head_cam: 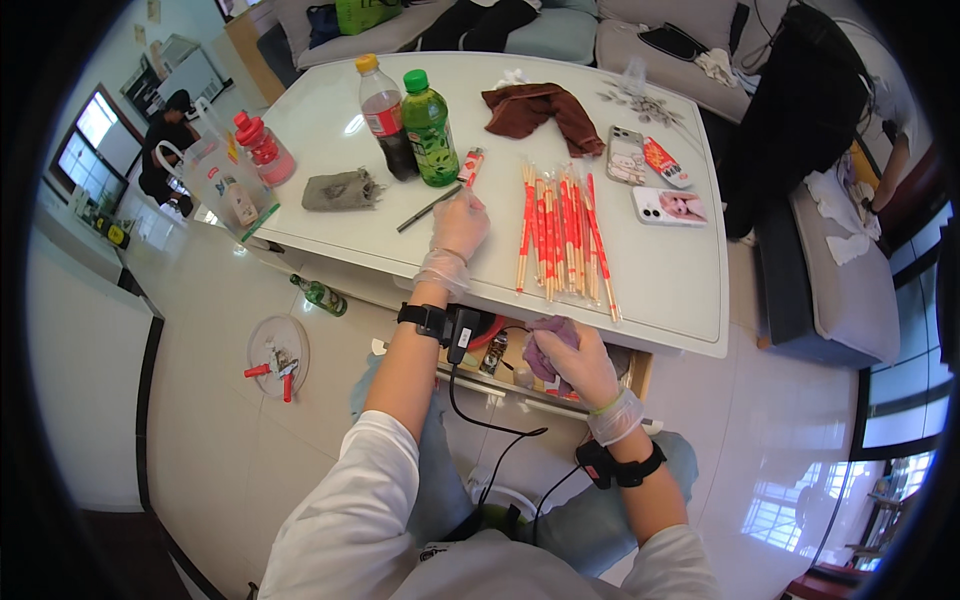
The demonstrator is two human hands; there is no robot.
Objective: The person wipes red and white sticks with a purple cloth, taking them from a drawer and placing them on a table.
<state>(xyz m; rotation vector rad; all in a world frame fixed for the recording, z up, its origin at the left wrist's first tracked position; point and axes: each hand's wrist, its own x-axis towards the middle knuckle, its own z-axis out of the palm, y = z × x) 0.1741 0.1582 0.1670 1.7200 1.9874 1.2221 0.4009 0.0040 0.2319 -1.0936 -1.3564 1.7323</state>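
My left hand (459, 225), in a clear plastic glove, is at the table's front edge with its fingers curled. Its fingertips are beside a dark slim stick (426, 210) and the near end of a red-and-white lighter-like item (471, 165); whether it grips either is hidden. My right hand (589, 367), also gloved, is closed around a crumpled purple cloth (551, 346). That cloth is over an open drawer (639, 375), which holds a small dark patterned can or bottle (493, 352). Several paper-sleeved chopstick pairs (566, 232) are spread on the white table (660, 285).
A cola bottle (390, 127), a green drink bottle (430, 135), a grey cloth (341, 190) and a brown cloth (544, 109) are on the table. Two phones (626, 154) lie right. A clear bag (225, 180) stands left. On the floor are a glass bottle (319, 295) and round tray (259, 337).
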